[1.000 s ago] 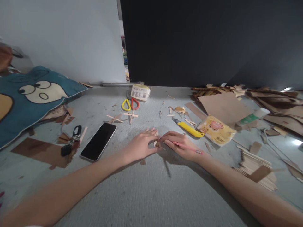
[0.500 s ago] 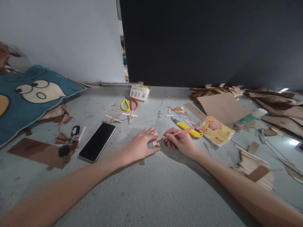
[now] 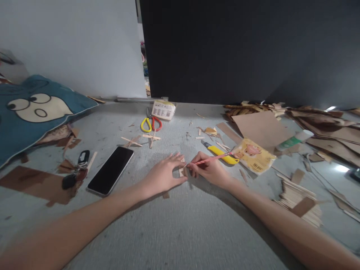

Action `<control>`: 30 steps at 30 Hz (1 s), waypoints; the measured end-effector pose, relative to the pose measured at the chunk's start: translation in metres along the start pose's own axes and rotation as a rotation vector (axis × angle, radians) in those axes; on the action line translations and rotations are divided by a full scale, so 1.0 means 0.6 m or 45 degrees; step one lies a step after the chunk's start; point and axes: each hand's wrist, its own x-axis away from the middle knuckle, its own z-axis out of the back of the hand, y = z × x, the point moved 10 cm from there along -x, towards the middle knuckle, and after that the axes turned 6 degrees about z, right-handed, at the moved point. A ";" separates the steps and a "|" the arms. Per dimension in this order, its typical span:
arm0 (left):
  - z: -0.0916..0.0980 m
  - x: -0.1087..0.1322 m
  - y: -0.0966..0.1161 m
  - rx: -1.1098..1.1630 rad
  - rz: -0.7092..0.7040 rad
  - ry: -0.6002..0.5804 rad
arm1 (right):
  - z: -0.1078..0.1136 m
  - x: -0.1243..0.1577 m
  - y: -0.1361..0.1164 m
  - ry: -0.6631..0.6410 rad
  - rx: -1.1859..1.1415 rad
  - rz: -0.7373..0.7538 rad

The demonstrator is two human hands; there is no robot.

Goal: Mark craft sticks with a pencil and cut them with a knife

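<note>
My left hand (image 3: 159, 174) rests on the grey tabletop with thumb and fingers curved around a small piece of flat wooden sticks (image 3: 181, 172), holding it down. Part of that piece is hidden under the fingers. In my right hand (image 3: 209, 173) is a pink pencil (image 3: 216, 158), pinched near its lower end. Its tip meets the wooden piece between the two hands. Just beyond the right hand lies a yellow utility knife (image 3: 223, 154). Two crossed-stick pieces, one of them a stick cross (image 3: 152, 138), lie farther back.
A phone (image 3: 111, 170) and keys (image 3: 74, 174) lie left, near a blue pillow (image 3: 36, 108). Scissors (image 3: 151, 123) lie by a small pack (image 3: 163, 110) at the back. On the right are a yellow pack (image 3: 253, 155), a glue stick (image 3: 295, 140), cardboard (image 3: 261, 125) and stacked wooden sticks (image 3: 299, 198).
My right hand has moved left, bringing the pencil tip from beside the wooden piece onto it. My left hand keeps its hold. The view has shifted slightly.
</note>
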 end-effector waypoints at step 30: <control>0.000 0.002 -0.008 0.022 0.033 0.024 | -0.006 -0.005 0.013 -0.033 -0.031 -0.041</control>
